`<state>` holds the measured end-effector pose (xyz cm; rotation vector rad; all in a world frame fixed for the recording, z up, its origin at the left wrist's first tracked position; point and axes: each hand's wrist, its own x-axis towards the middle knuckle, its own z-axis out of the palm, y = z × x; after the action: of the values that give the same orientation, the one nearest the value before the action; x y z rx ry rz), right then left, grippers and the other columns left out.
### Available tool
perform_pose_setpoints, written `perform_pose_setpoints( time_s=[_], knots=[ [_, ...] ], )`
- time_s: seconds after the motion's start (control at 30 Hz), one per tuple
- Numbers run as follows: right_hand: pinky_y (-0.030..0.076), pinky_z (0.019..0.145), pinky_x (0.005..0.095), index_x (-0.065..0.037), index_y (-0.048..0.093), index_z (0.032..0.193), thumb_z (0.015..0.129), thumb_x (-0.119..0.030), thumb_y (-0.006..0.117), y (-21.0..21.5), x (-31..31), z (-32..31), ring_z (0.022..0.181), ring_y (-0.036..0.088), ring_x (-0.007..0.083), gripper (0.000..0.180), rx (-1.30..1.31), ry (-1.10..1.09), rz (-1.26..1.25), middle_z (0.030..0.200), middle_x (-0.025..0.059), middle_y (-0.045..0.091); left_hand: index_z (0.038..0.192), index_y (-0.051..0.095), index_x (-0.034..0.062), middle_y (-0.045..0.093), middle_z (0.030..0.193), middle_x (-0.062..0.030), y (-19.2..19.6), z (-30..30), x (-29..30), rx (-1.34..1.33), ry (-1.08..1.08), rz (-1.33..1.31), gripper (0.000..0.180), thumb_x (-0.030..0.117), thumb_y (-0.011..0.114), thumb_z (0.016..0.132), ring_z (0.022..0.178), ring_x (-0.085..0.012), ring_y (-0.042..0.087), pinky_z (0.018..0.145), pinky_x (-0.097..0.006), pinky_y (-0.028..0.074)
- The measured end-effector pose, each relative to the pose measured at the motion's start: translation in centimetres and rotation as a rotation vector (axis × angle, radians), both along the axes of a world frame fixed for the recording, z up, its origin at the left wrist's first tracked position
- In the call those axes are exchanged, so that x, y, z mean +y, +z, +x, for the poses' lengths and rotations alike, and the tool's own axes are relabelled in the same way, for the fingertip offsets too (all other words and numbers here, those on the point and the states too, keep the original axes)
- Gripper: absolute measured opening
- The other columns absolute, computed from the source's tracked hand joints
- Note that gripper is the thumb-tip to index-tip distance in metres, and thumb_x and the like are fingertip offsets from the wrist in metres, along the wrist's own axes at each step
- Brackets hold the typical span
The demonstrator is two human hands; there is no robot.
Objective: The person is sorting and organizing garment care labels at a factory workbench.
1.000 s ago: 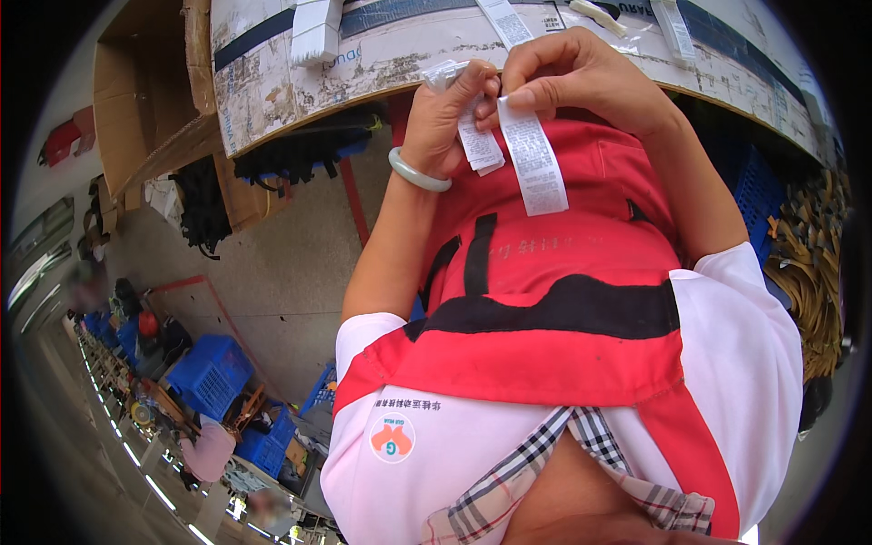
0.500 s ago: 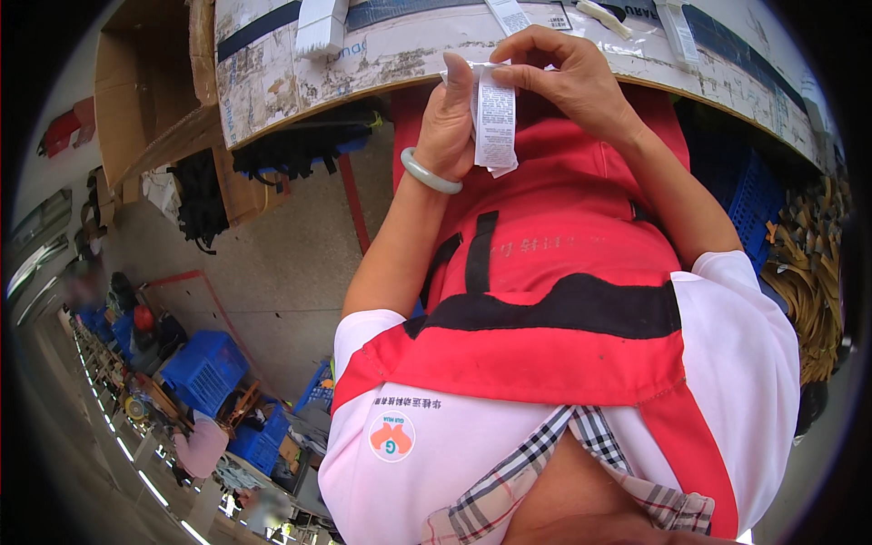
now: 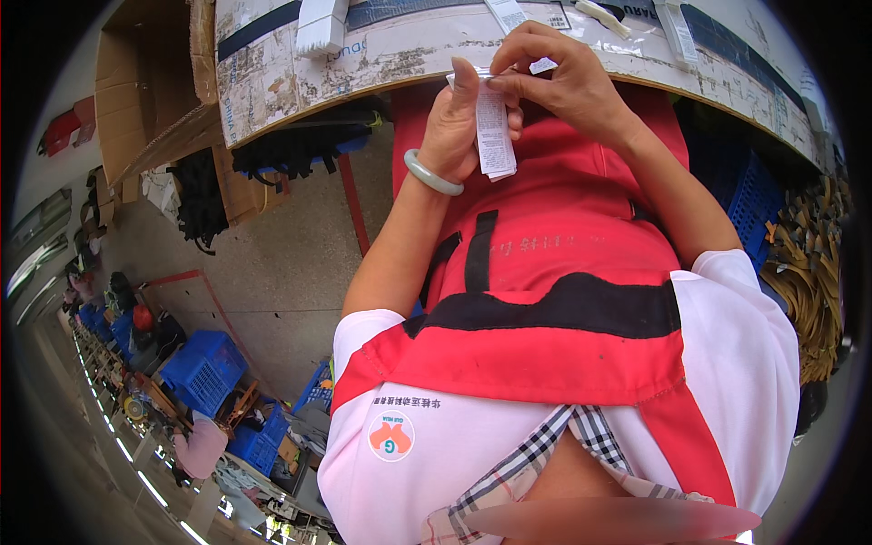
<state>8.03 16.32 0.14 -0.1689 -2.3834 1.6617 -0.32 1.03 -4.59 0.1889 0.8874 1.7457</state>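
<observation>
A thin bundle of long white printed labels (image 3: 495,136) hangs in front of the red apron, just off the table's near edge. My left hand (image 3: 451,123), with a pale bangle at the wrist, is closed around it, thumb up and fingertips showing behind. My right hand (image 3: 568,86) has its thumb and forefinger pinched at the top end of the labels. A small white piece (image 3: 543,65) shows under the curled fingers of that hand; whether it belongs to one of the labels I cannot tell.
On the worn, cardboard-covered table (image 3: 272,91) lie a white label stack (image 3: 322,27), a label strip (image 3: 507,14) and another white stack (image 3: 677,36). An open carton (image 3: 136,100) stands at left. Blue crates (image 3: 204,368) and a person (image 3: 202,445) are further off; brown straps (image 3: 808,272) hang at right.
The labels have turned slightly and now hang closer together, a little further right. My left fingertips have come into view behind them. A white piece now shows under my right fingers.
</observation>
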Motion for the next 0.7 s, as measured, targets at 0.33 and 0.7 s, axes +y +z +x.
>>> perform_pose_setpoints(
  time_s=[0.33, 0.7],
  knots=[
    [0.046, 0.072, 0.0239, -0.004, 0.065, 0.088, 0.086, -0.013, 0.07, -0.6, 1.2, -0.3, 0.078, 0.053, 0.009, 0.01, -0.191, 0.089, 0.004, 0.086, 0.0004, 0.062, 0.099, 0.056, 0.0042, 0.053, 0.079, -0.0031, 0.0, -0.4, -0.7, -0.013, -0.157, 0.032, 0.014, 0.011, 0.065, 0.092, 0.061, -0.011, 0.049, 0.053, -0.024, 0.041],
    [0.048, 0.079, 0.0389, -0.009, 0.074, 0.089, 0.08, -0.014, 0.072, -2.1, 6.3, -4.2, 0.089, 0.058, 0.0314, 0.01, 0.147, -0.263, 0.613, 0.092, 0.0113, 0.06, 0.1, 0.058, 0.0013, 0.051, 0.076, -0.0029, 0.8, -0.6, -0.1, 0.01, -0.116, -0.05, 0.015, 0.013, 0.063, 0.093, 0.058, -0.0092, 0.045, 0.05, -0.023, 0.038]
  ],
)
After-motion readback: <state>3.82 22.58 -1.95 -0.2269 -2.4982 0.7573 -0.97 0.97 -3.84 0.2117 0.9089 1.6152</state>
